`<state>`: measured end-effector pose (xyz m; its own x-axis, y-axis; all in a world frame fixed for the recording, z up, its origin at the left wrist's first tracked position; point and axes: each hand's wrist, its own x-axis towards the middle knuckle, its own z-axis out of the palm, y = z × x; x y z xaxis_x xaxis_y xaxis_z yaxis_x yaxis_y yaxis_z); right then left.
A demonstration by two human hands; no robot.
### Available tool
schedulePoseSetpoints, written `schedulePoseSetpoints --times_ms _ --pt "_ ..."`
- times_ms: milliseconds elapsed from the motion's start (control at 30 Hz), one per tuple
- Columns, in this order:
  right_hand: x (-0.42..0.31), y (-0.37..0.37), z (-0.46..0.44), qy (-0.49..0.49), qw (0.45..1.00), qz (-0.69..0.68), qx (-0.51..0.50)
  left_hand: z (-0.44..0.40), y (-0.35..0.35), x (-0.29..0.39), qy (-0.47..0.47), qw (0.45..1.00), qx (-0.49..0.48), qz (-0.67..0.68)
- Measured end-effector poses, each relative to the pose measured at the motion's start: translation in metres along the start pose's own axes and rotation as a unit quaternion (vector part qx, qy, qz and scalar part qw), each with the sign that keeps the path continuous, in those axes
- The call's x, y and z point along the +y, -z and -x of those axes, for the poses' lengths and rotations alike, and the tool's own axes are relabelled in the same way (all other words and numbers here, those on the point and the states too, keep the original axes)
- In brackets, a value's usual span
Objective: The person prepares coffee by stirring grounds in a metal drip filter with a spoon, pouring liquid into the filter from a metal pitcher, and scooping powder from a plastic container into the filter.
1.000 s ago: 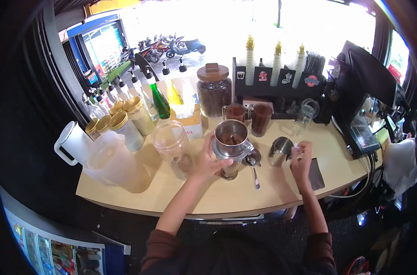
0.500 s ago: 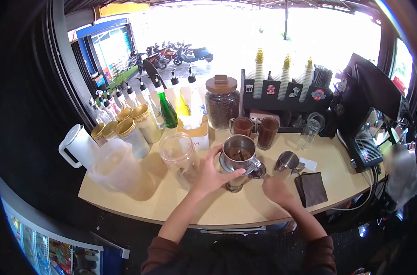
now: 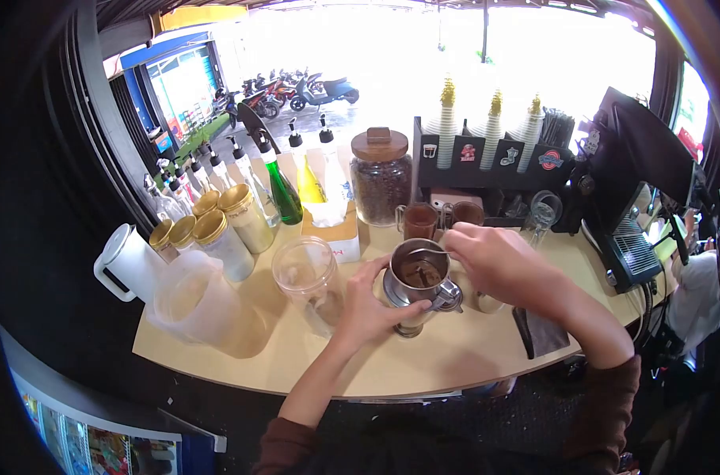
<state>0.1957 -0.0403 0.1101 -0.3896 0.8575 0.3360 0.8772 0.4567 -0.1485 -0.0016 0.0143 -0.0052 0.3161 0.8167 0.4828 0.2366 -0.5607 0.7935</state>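
Observation:
A metal drip filter (image 3: 420, 273) with dark brown contents sits on top of a glass, whose base (image 3: 408, 328) shows below it. My left hand (image 3: 369, 305) is wrapped round the filter's lower left side. In my right hand (image 3: 499, 257) is a metal spoon (image 3: 426, 252), reaching in over the filter's rim from the right. The metal cup beneath my right forearm is mostly hidden. A small round metal lid (image 3: 450, 298) lies just right of the filter.
Left of the filter stand a clear plastic jar (image 3: 306, 273), a frosted pitcher (image 3: 201, 297) and a white jug (image 3: 130, 257). Behind are brown-filled mugs (image 3: 419, 220), a coffee bean jar (image 3: 381, 178) and a tissue box (image 3: 332, 236). A dark cloth (image 3: 547, 336) lies right.
My right hand has moved from the right side of the counter to above the filter and taken up the spoon that lay there. My left hand still holds the filter.

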Motion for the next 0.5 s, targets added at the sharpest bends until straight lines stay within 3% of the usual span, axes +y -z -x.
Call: schedulePoseSetpoints --times_ms 233,267,367,500 --pt "-0.006 0.023 -0.030 0.035 0.983 0.073 -0.165 -0.003 0.001 0.000 -0.007 1.000 -0.003 0.003" --pt "-0.005 0.015 -0.030 0.043 0.991 0.059 -0.114 -0.003 0.001 -0.001 -0.005 1.000 -0.003 0.004" --pt "-0.013 0.021 -0.033 0.056 0.981 0.068 -0.170 -0.004 0.001 -0.002 -0.013 1.000 -0.005 -0.001" --pt "-0.015 0.013 -0.037 0.042 0.982 0.102 -0.152 -0.003 0.001 -0.001 -0.010 1.000 -0.006 0.002"
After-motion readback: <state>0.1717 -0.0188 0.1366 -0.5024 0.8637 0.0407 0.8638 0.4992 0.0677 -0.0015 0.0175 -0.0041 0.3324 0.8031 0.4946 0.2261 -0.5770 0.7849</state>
